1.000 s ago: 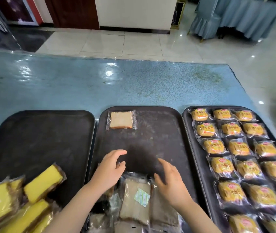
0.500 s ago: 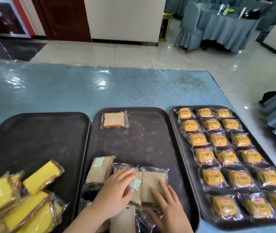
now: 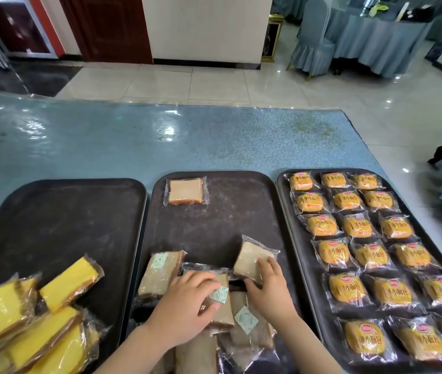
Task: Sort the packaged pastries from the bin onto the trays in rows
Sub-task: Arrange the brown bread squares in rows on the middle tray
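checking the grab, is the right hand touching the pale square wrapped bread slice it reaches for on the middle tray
Touching. The head view shows the right hand with fingers lying on the pale square wrapped bread slice, thumb at its near edge.

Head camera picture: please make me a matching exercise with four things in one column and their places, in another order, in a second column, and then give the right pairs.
Things
1. yellow cake packs
2. single brown slice pack
3. small orange bun packs
4. pack under the right hand

Places
A. far end of the middle tray
B. in rows over the right tray
C. near end of the left tray
D. middle tray, near its right edge

Pairs: 1-C, 2-A, 3-B, 4-D
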Demonstrator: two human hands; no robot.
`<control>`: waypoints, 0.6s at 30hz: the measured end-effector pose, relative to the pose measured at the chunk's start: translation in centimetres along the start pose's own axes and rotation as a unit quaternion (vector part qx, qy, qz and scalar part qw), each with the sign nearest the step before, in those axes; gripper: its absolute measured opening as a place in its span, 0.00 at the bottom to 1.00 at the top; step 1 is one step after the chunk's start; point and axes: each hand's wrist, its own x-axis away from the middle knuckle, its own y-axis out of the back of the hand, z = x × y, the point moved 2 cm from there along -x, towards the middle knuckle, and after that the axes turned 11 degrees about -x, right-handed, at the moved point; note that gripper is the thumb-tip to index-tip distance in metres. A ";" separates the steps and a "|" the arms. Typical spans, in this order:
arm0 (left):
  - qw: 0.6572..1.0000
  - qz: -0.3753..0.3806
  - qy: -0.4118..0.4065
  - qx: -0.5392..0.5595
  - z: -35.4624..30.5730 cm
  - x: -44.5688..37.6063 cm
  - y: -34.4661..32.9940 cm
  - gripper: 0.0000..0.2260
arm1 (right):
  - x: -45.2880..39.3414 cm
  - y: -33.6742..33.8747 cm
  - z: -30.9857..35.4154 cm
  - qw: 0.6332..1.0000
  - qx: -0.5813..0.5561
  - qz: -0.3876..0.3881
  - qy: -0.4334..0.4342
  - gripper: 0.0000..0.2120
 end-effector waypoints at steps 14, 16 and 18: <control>0.999 -0.023 -0.005 0.029 4.4 -7.9 3.0 0.13 | -5.8 -0.3 0.8 0.997 -0.012 -0.025 0.070 0.26; 0.998 0.006 0.050 -0.024 6.1 -9.2 2.4 0.17 | -6.8 -0.1 0.1 0.986 0.097 -0.050 0.127 0.25; 0.992 0.052 0.097 -0.061 7.4 -10.2 1.8 0.22 | -7.9 -0.4 -0.6 0.977 0.149 -0.046 0.146 0.24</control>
